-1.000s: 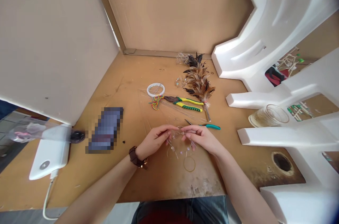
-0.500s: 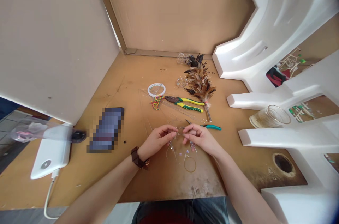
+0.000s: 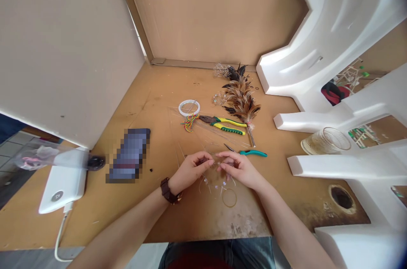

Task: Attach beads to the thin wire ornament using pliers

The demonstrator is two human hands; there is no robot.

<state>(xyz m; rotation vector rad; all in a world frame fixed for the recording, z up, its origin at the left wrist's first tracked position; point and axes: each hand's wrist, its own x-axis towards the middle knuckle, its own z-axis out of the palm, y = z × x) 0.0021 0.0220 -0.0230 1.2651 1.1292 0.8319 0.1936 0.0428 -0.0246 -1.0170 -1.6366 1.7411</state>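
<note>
My left hand (image 3: 195, 167) pinches a thin clear wire strung with small shiny beads (image 3: 216, 187) between thumb and forefinger. Opposite it, my right hand (image 3: 240, 168) also grips the beaded wire, thumb against bent fingers. The wire hangs in a loose loop below both hands, with loose ends sticking out. A thin yellowish ring (image 3: 229, 207) lies on the table under the loop. Just beyond my right hand are small pliers with teal handles (image 3: 253, 153). Exactly how the wire runs between the fingertips is too fine to make out.
Farther back lie yellow-green pliers (image 3: 229, 131), coloured threads (image 3: 190, 123), a white ring (image 3: 179, 110), a feather bundle (image 3: 241, 96) and another beaded wire piece (image 3: 219, 98). At left are a blurred phone (image 3: 130, 154) and a white power bank (image 3: 62, 188). A glass (image 3: 326, 142) stands right, amid a white plastic frame (image 3: 282, 78).
My right hand's fingers have shifted on the beaded wire, its forefinger now straighter. The hanging beads have moved slightly. The whole view has drifted a little.
</note>
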